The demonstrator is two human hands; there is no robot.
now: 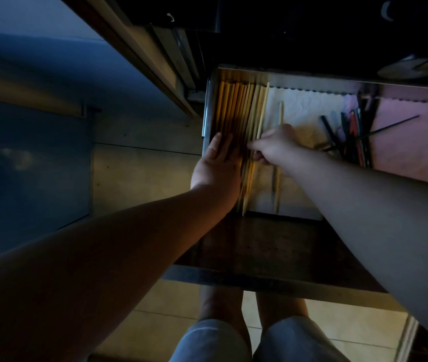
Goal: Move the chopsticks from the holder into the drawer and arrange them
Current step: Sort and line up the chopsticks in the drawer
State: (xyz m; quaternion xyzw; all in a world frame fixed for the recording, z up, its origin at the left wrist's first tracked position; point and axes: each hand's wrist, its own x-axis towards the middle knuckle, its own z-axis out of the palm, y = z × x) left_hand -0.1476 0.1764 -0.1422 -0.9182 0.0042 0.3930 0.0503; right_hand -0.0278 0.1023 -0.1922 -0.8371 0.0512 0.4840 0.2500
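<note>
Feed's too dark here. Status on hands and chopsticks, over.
Left hand flat on chopstick row in drawer. Right hand pinching one chopstick at row's edge. One stray chopstick apart on liner. Nothing blocking.

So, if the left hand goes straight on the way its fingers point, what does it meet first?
The left hand lies flat on the row of wooden chopsticks, fingers toward the drawer's back wall. Sliding along them, it would probably meet that wall first; depth is unclear.

- Chopsticks [236, 108] lie side by side in the drawer [207, 113], against its left wall.
- A liner [309, 105] lies on the drawer's floor, mid-drawer.
- A lone stick [281, 113] lies on the liner, left of the drawer's middle.
- Crossed sticks [351, 134] are heaped toward the drawer's right.
</note>
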